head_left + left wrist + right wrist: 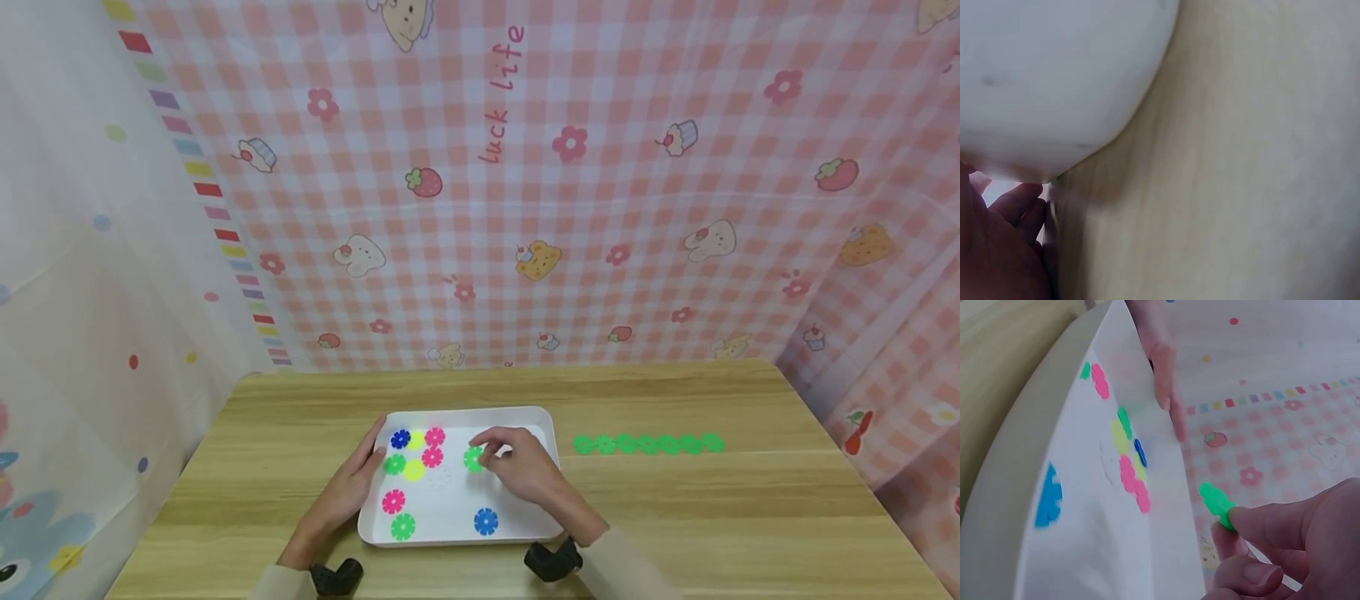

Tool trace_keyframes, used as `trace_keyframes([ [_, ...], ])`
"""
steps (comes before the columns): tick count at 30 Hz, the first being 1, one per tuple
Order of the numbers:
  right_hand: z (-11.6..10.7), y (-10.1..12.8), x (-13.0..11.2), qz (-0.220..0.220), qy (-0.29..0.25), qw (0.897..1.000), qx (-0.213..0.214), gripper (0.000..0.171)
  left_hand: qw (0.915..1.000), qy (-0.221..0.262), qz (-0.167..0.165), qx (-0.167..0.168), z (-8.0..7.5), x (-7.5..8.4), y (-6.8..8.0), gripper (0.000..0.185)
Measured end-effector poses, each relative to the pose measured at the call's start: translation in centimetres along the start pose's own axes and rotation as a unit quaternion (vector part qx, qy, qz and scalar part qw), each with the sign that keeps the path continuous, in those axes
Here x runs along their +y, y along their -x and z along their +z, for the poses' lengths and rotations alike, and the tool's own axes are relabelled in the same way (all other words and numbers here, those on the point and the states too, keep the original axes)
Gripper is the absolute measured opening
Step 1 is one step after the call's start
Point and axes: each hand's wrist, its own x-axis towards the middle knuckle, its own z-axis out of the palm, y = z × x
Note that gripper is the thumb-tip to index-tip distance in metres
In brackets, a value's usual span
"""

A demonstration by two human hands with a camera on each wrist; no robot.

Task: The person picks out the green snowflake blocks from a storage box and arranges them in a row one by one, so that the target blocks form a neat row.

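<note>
A white tray (540,421) lies on the wooden table and carries several snowflake-shaped plastic discs in blue, pink, green and yellow. My right hand (517,462) is over the tray's right half and pinches a green disc (472,458) between thumb and fingertips; the same green disc (1216,503) shows in the right wrist view. My left hand (352,483) rests with straight fingers against the tray's left rim. In the left wrist view the tray's underside (1054,81) and my left hand's fingers (1019,206) fill the left side.
A row of several green discs (648,443) lies on the table (750,517) right of the tray. A pink checked curtain (525,183) hangs behind the table and a white one at the left.
</note>
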Motion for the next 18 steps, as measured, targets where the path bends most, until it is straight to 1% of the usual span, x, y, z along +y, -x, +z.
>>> trace_keyframes([
  [4,-1.3,0.5,0.2,0.008,-0.005,1.0,0.024,0.02,1.0,0.005,0.009,-0.001,-0.1,0.0,-0.1,0.049],
  [9,-3.1,1.0,0.7,0.046,-0.036,0.996,0.065,0.019,0.9999,0.006,0.014,-0.001,-0.2,0.0,-0.2,0.049],
  [12,-4.5,1.5,1.4,0.07,-0.062,0.992,0.087,0.02,0.9999,0.009,0.014,-0.001,-0.2,0.0,-0.3,0.049],
  [15,-6.1,2.1,2.4,0.082,-0.081,0.988,0.105,0.021,0.9999,0.013,0.01,-0.002,-0.1,0.1,-0.4,0.049],
  [18,-7.7,2.8,3.4,0.087,-0.077,0.986,0.122,0.022,0.9999,0.015,0.009,-0.001,-0.2,0.1,-0.4,0.049],
])
